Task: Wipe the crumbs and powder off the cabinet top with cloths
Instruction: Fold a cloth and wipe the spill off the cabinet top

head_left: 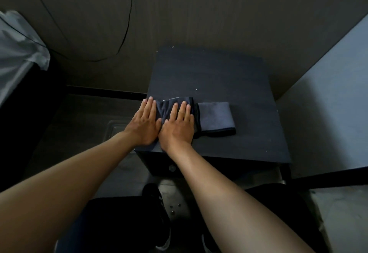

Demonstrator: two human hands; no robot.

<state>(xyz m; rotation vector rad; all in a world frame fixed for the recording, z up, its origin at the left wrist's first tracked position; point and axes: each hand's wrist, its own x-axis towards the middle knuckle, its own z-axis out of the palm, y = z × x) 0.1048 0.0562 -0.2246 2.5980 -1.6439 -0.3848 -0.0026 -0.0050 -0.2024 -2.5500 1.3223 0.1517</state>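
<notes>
A dark cabinet top (pixel 215 73) fills the middle of the head view. Near its front left lies a dark blue cloth (pixel 166 107), bunched under both hands. My left hand (pixel 144 123) presses flat on the cloth's left end at the cabinet's left edge. My right hand (pixel 178 125) lies flat on the cloth beside it, thumbs touching. To the right lies a second, greyer cloth (pixel 216 116), folded flat and untouched. A thin line of white powder (pixel 172 99) shows along the dark cloth's far edge. Single white crumbs (pixel 196 89) lie further back.
A grey wall panel (pixel 199 14) stands behind the cabinet, with a black cable (pixel 127 24) hanging down it. A bed with pale sheets (pixel 18 49) sits at the left. A light wall (pixel 334 93) closes the right side. My shoes (pixel 157 203) are below the cabinet front.
</notes>
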